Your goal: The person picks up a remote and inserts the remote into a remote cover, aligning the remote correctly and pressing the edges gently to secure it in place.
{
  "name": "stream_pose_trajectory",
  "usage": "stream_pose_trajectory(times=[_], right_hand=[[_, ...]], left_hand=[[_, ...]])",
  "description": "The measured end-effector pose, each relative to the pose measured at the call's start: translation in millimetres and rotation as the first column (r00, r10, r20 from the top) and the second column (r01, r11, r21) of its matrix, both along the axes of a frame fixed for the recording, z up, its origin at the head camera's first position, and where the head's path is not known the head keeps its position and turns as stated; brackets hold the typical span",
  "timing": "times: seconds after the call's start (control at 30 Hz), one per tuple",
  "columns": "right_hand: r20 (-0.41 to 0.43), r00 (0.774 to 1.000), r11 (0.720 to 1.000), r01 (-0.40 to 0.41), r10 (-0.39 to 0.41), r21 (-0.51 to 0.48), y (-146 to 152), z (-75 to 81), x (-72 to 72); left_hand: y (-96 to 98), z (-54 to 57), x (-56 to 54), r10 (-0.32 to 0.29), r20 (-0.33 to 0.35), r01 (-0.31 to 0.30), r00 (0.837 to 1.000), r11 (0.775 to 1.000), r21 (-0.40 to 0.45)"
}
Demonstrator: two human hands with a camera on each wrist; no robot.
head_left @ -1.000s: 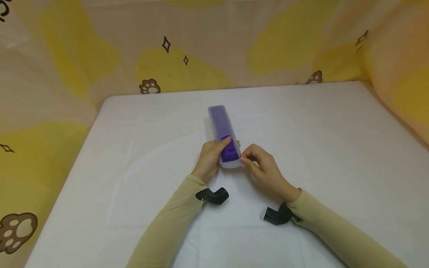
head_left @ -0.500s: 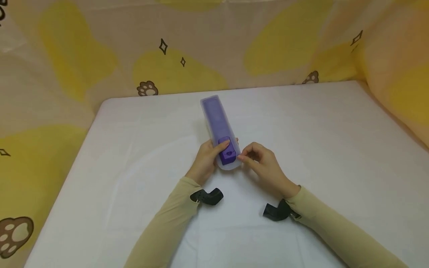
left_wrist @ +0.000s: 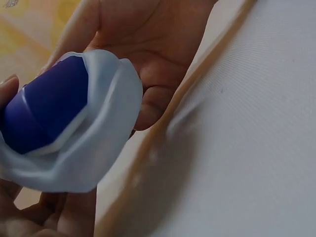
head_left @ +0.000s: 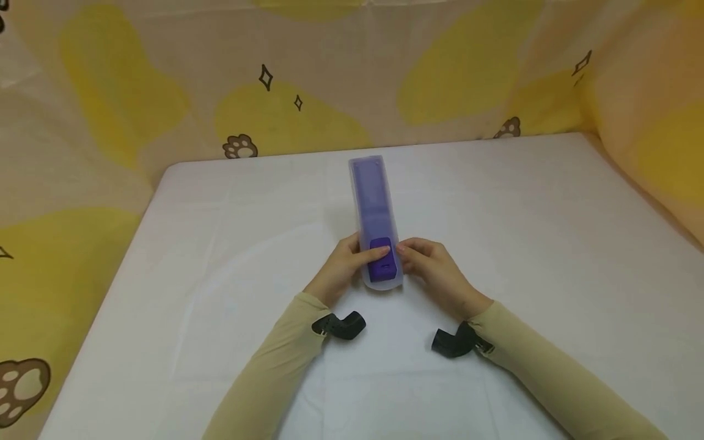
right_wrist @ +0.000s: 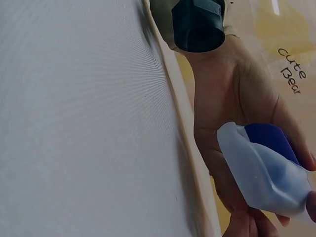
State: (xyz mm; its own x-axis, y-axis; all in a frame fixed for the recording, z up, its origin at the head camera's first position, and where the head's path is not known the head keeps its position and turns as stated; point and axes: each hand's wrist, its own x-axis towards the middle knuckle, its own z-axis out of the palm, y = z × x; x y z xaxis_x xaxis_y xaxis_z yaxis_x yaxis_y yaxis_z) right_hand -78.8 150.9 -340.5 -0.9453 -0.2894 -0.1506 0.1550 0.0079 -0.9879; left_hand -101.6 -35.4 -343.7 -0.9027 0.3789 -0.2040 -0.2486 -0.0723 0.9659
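A long, narrow case (head_left: 376, 208) of frosted, soft-looking plastic stretches away from me in the head view, purple along its length. A dark purple block (head_left: 383, 272) sits at its near end. My left hand (head_left: 343, 264) grips the case from the left, thumb lying across the block, other fingers hidden beneath. From the right, my right hand (head_left: 431, 264) pinches the case's edge with thumb and curled fingers. In the left wrist view, the pale rounded lip (left_wrist: 116, 113) wraps around the blue-looking block (left_wrist: 59, 101). The right wrist view shows this end (right_wrist: 264, 173) between the hands.
A white-covered table (head_left: 247, 244) lies beneath. Patterned yellow and beige cloth (head_left: 330, 67) hangs behind it and at both sides. A black camera mount (head_left: 343, 325) is on the left wrist, and another mount (head_left: 456, 341) on the right.
The case's far end has swung left, then back right, so it now points almost straight away. Its near end has shifted slightly closer. The right fingers have moved farther up its right edge.
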Motion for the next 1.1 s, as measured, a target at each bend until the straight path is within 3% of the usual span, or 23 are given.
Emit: stream_pose_trajectory(times=[0.23,0.47,0.57,0.73,0.87,0.97,1.1], right_hand=[[-0.010,0.997,0.991,-0.076,0.075,-0.113,-1,-5.5,-1.1],[-0.020,0.999,0.994,-0.040,0.038,-0.105,-1,-4.5,-1.9],[-0.036,0.999,0.996,0.006,-0.009,-0.087,0,-2.5,-1.9],[-0.045,0.996,0.989,0.070,-0.076,-0.128,-1,-2.5,-2.3],[-0.017,0.996,0.977,0.087,-0.092,-0.192,-1,-4.3,-3.0],[0.004,0.997,0.975,0.079,-0.080,-0.206,-1,-5.1,-2.7],[0.028,0.998,0.979,0.060,-0.056,-0.193,0,-6.3,-1.6]], left_hand=[[-1.2,-0.6,2.1,-0.077,-0.028,0.075,0.997,0.995,-0.072],[-4.1,1.4,-0.6,-0.141,-0.022,0.136,0.990,0.981,-0.139],[-7.1,2.2,-3.5,-0.207,-0.014,0.202,0.978,0.965,-0.166],[-13.8,1.2,-4.9,-0.326,0.016,0.322,0.945,0.924,-0.205],[-12.1,-2.0,-3.8,-0.340,-0.015,0.325,0.940,0.911,-0.254],[-8.0,-5.6,-3.0,-0.338,-0.083,0.300,0.938,0.907,-0.296],[-5.7,-7.9,-1.1,-0.343,-0.124,0.286,0.931,0.898,-0.334]])
